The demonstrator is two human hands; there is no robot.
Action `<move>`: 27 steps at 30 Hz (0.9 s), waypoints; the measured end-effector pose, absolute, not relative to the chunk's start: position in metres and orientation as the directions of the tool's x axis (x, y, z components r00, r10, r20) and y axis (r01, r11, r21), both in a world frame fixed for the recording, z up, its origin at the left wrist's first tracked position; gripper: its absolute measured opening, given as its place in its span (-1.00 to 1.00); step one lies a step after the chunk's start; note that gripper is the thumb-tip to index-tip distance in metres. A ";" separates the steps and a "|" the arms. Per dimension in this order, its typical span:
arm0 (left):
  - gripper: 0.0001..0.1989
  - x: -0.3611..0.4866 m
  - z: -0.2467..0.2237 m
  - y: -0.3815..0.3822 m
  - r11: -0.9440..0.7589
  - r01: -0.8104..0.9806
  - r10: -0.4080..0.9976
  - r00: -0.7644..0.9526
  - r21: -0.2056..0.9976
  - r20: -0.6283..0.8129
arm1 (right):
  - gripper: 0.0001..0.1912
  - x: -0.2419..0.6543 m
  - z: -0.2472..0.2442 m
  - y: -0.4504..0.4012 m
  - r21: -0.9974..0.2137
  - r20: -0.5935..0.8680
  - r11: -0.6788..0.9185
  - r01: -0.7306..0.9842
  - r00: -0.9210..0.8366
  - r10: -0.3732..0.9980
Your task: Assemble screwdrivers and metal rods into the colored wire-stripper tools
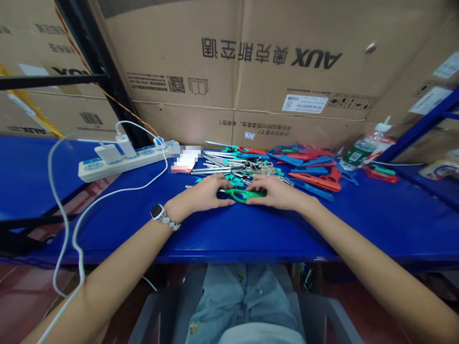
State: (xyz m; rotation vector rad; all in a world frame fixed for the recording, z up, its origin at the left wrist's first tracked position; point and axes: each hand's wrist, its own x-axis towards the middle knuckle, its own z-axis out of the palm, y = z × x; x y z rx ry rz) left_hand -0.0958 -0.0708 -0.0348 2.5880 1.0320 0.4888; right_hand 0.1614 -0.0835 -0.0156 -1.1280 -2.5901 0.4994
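Observation:
A green long-nosed lighter (238, 195) lies crosswise just above or on the blue tabletop, its trigger loop in the middle. My left hand (211, 192) has its thumb and fingers closed about the front end, where the metal tube meets the green body. Around the back of the handle my right hand (270, 192) is closed, hiding part of it. Right behind both hands is a pile of metal lighter tubes (218, 165) with teal parts and small wire pieces. Red lighter casings (317, 181) and blue casings (311, 191) are heaped to the right.
A white power strip (125, 163) with plugs and a trailing white cable stands at the left. A plastic bottle (362, 148) and a red item (383, 174) are at the right. Behind stands a large cardboard sheet (172, 43). The blue table (229, 234) has its front edge near my lap.

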 end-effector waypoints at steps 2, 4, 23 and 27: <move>-0.65 -0.095 -0.036 -0.071 -0.710 0.582 0.688 0.694 0.398 0.213 | -0.72 0.160 -0.014 -0.084 -0.400 0.090 0.635 0.661 -0.661 0.745; -0.66 -0.095 -0.037 -0.071 -0.727 0.562 0.671 0.705 0.395 0.232 | -0.71 0.158 -0.013 -0.085 -0.380 0.078 0.636 0.671 -0.662 0.745; -0.64 -0.079 -0.043 -0.077 -0.701 0.527 0.696 0.655 0.481 0.295 | -0.75 0.160 -0.020 -0.084 -0.428 0.116 0.649 0.628 -0.675 0.729; -0.65 -0.084 -0.043 -0.073 -0.680 0.533 0.709 0.653 0.504 0.266 | -0.74 0.164 -0.022 -0.086 -0.459 0.143 0.649 0.607 -0.670 0.728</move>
